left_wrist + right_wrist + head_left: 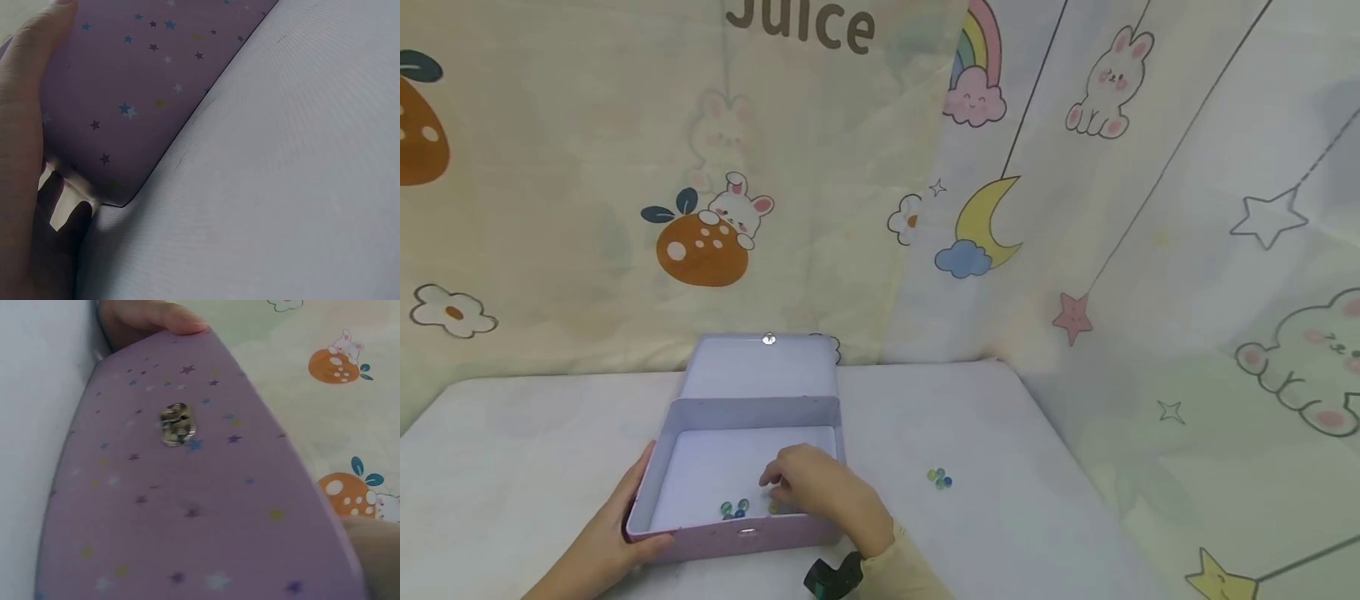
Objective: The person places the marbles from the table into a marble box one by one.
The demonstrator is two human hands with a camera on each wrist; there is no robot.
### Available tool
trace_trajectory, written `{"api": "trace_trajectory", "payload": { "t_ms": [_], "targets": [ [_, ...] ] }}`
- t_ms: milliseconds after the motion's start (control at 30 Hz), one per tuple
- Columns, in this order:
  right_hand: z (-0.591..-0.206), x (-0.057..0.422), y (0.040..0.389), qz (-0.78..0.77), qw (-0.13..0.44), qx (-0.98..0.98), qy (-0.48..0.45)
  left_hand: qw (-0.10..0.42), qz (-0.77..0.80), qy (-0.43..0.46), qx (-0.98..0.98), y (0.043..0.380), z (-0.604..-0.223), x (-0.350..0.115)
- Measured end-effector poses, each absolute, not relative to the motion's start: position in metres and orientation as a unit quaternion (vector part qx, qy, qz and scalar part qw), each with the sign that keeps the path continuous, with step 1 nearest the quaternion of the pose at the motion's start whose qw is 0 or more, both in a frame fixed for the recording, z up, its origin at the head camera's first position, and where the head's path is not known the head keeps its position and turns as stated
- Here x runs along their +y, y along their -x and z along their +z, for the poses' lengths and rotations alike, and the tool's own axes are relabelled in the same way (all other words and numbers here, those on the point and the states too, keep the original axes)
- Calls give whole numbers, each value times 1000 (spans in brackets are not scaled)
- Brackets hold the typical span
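Gripped the open lilac metal box (707, 543) at its front left corner with the left hand (612, 521), thumb on the front wall, fingers against the side. Reached inside with the right hand (812, 479), fingers bent over a yellowish-green glass-like marble (773, 507); could not tell about any pinch on it. Had more loose green and blue marbles (743, 504) near the front wall inside, and a small green, yellow and blue cluster (940, 483) on the white table (1015, 517), well apart to the right. Risked, probably, scattering the marbles with a brush of the knuckles, dropping one through a loose pinch, or jolting the box with a hard pull on its corner. Read "Juice" on the cream printed backdrop (820, 108); found no brand or label on the star-patterned box.
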State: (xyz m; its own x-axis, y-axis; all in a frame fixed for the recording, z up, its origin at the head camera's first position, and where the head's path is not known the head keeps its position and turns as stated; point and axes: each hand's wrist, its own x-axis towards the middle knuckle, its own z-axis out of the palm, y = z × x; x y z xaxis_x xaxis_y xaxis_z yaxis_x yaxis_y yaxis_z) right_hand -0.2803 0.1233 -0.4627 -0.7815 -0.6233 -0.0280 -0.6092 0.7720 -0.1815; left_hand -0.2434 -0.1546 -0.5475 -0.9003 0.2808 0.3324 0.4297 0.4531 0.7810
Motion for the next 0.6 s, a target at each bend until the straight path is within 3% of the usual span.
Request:
{"api": "trace_trajectory", "payload": {
  "t_ms": [233,433,600],
  "targets": [
    [-426,148,274,-162,19,935,315,60,-483,197,-851,242,-548,-153],
    [-405,211,278,-235,21,946,221,75,-480,204,-850,244,-551,-152],
    [-410,272,280,-256,18,961,101,78,-482,206,-848,243,-551,-155]
  ]
}}
